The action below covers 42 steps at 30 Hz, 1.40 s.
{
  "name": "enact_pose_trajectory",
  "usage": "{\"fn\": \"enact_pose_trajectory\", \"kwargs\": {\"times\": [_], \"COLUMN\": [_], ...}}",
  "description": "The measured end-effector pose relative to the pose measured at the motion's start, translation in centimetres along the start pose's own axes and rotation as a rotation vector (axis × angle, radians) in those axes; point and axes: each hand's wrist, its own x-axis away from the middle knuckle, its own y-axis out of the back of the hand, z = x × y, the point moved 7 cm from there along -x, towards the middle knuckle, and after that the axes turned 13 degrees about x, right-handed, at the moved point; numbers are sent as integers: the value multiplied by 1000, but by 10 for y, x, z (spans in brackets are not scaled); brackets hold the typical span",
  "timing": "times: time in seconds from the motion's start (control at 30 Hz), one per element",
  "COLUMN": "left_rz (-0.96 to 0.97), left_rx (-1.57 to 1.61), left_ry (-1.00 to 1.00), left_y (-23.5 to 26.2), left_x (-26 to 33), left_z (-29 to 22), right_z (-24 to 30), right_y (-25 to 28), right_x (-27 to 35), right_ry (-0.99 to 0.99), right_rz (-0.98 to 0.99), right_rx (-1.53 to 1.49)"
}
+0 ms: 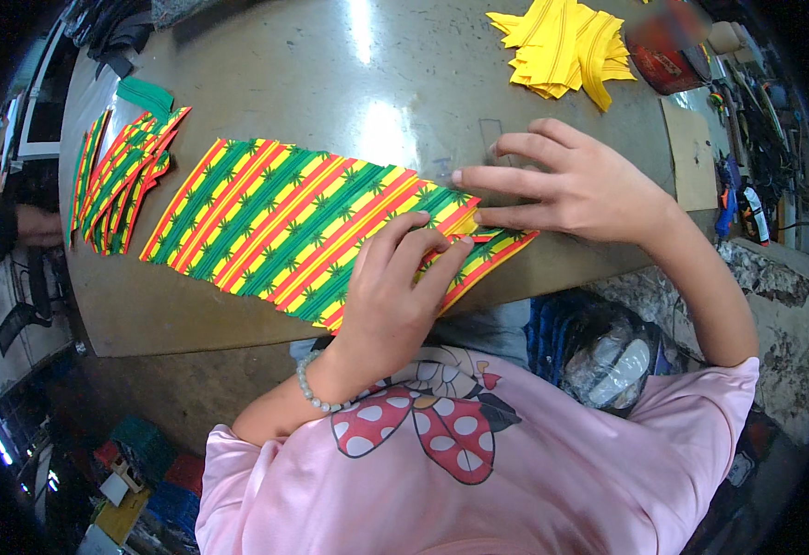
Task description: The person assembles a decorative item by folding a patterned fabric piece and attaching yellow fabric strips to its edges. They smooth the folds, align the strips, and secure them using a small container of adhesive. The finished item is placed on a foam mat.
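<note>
A row of overlapping fabric strips (266, 217), striped green, yellow and red with a dark leaf print, runs slantwise over the table. My left hand (395, 277) rests on its right part with bent fingers. Thumb and forefinger come close together at the red edge of a strip, seeming to pinch it. Above the row's right end, my right hand (571, 185) has its fingers spread. Its thumb tip is beside a yellow strip corner (460, 222), and the other fingertips are over the tabletop. Whether that thumb touches the fabric is hard to tell.
The grey table (284, 83) has its near edge against my body. More striped pieces (122, 185) and a green strip (146, 95) lie at the left. Yellow strips (557, 46) are piled at the far right, near a red container (668, 55) and a brown card (689, 153).
</note>
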Motion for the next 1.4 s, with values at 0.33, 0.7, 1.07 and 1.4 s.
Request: {"fn": "enact_pose_trajectory", "kwargs": {"times": [0.33,0.7,1.07,1.4], "left_rz": [-9,-11,55,40], "left_rx": [-7,25,-99,-176], "left_ry": [-7,-5,-20,-33], "left_y": [0,2,-3,-6], "left_x": [0,0,1,2], "left_z": [-1,2,-2,-5], "right_z": [3,-28,75,79], "right_y": [9,19,-8,-11], "right_x": [1,57,27,23], "right_ry": [-105,-1191,-772,-739], "right_rz": [-29,-239,-165,-123], "right_rx": [-109,-639,-383,-230]}}
